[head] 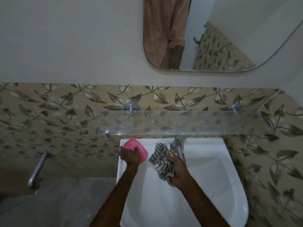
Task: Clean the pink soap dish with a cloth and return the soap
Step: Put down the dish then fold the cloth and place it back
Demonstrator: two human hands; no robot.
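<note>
View from above of a person's two bare forearms reaching forward over a white sink [205,185] in a dim bathroom.

The left hand [129,157] is on a pink soap dish [133,147], which sits on the sink's back left corner. The fingers curl around the dish's near edge, with the thumb lying on top, so the hand grips it. Most of the dish shows just beyond and to the right of that hand.

The right hand [177,172] is clenched around a bunched grey and white striped cloth [161,163]. The cloth spills out to the left of the hand and up past the fingertips, hanging over the basin. It lies between the two hands, close to the dish; whether it touches the dish cannot be told.

Just beyond the right hand, a metal tap [180,149] stands at the back rim of the sink. Further beyond both hands, a clear glass shelf [196,122] runs across a wall of beige tiles printed with leaves. Above that hangs a mirror [229,22], reflecting an orange checked sleeve and a forearm. Far to the left of the left hand, a metal pipe [36,169] sticks out from the tiled wall.
</note>
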